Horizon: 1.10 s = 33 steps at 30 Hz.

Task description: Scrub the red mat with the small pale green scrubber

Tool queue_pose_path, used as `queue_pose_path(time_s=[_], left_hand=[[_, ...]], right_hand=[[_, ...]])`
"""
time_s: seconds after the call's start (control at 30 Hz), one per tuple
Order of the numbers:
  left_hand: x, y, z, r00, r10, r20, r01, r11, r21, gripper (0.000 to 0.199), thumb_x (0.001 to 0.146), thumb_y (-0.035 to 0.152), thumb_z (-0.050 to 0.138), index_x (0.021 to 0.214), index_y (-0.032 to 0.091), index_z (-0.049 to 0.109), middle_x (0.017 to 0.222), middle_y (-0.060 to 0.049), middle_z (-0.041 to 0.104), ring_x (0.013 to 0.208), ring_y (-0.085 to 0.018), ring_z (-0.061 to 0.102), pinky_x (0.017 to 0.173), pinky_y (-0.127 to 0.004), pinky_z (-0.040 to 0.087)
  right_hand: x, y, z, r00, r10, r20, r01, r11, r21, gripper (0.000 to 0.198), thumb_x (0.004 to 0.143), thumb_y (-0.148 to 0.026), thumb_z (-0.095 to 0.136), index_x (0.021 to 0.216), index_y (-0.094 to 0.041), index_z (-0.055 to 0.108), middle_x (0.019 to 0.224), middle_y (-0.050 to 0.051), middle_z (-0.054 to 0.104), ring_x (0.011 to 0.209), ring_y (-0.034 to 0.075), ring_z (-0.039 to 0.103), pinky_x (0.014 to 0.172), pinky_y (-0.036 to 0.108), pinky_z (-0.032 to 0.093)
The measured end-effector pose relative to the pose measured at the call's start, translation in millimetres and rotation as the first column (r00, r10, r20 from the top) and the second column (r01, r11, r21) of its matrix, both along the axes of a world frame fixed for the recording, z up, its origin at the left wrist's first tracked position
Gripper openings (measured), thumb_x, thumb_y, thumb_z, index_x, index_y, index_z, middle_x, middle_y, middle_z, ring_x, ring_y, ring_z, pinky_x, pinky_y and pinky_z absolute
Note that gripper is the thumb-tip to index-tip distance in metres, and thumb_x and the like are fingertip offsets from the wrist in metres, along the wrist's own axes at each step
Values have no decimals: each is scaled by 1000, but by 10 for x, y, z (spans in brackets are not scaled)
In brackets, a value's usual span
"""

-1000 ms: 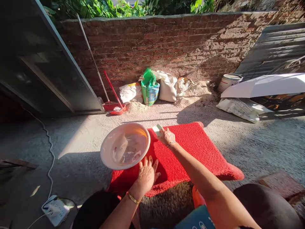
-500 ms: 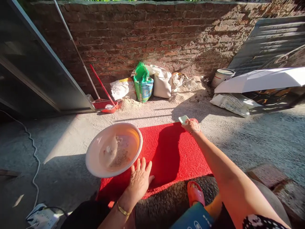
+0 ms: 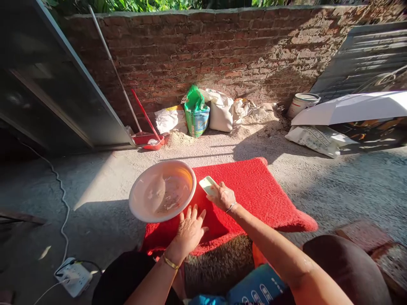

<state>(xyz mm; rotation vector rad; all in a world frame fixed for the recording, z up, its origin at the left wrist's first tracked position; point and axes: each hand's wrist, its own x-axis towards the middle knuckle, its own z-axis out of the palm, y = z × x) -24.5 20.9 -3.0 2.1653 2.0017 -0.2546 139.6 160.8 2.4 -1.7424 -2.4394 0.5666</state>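
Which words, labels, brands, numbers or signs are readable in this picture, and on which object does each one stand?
No text can be read with certainty.
Green and blue bag: printing, too small and blurred.
White sack on the ground at right: printed marks, too blurred.
Bucket: faint marks, too small.
Blue cloth: pale outlined shapes, no readable words.
Pale green object in the right hand: no readable lettering.

Rug (image 3: 260, 190) under both hands. Basin (image 3: 139, 203) on rug's left part, ahead-left of left hand (image 3: 190, 233). Handheld block (image 3: 206, 185) in right hand (image 3: 224, 196), right of basin. Well ahead of hands: dustpan (image 3: 155, 145), sacks (image 3: 221, 115) to its right, brick wall (image 3: 229, 51) behind. Bucket (image 3: 303, 103) far ahead-right of right hand. Power strip (image 3: 74, 277) left of and behind left hand.
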Motion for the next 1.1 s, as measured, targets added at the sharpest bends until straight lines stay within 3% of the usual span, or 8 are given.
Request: queue_pose_path(time_s=[0.1,0.33,0.53,0.63,0.8,0.97,1.03,1.1], left_hand=[[-6,-7,64,1000,-8,19,8,1000,-22,65,114,37,65,178,29,57,186,-22,46,174,-44,45,138,-69,46],[1,-63,113,999,38,36,-37,999,-38,63,114,31,64,177,28,58,186,-21,46,174,-42,46,138,-67,46],[-72,-32,21,998,56,-15,-55,994,90,60,111,30,69,170,27,67,173,-23,62,162,-43,58,130,-63,56],[-92,-9,-15,998,57,-33,-54,993,105,57,110,32,70,167,27,70,165,-21,68,158,-41,61,128,-62,58],[-95,-21,-96,999,39,-25,-36,994,102,53,110,30,69,163,29,73,168,-20,66,156,-40,63,125,-61,60],[-87,-45,-148,998,64,-25,-61,993,100,51,111,32,70,162,29,73,172,-20,63,160,-41,62,127,-62,59],[-83,-44,-124,997,70,-37,-67,994,81,52,112,32,69,163,30,73,174,-20,62,162,-41,60,128,-62,58],[-81,-36,-74,996,71,-51,-67,996,63,52,113,32,68,165,30,72,174,-20,61,163,-41,59,128,-62,58]], right_hand=[[-91,-146,-36,999,36,9,-36,999,8,48,105,-50,77,150,-31,79,141,9,75,122,26,77,107,35,60],[537,-7,173,952,-291,99,288,957,45,49,110,-49,70,152,-25,77,139,18,75,106,30,79,89,39,60],[-327,-335,108,993,-122,2,122,992,-22,50,107,-52,77,148,-25,79,134,13,76,102,25,79,87,34,58],[-476,-384,36,998,-65,-13,65,998,-23,47,104,-50,80,146,-28,80,134,11,77,101,24,78,89,35,59],[437,-119,85,966,-253,46,254,967,-9,49,106,-51,77,147,-25,78,135,14,76,102,25,78,91,37,59],[1531,172,269,820,-562,109,560,827,54,51,109,-49,70,146,-15,78,138,24,75,111,31,77,93,40,56],[1591,144,290,795,-597,108,593,802,66,52,110,-49,67,147,-14,78,139,24,75,112,32,77,92,41,56],[1366,8,250,836,-541,87,538,841,62,52,110,-50,68,149,-18,78,140,22,75,109,31,78,91,40,57]])
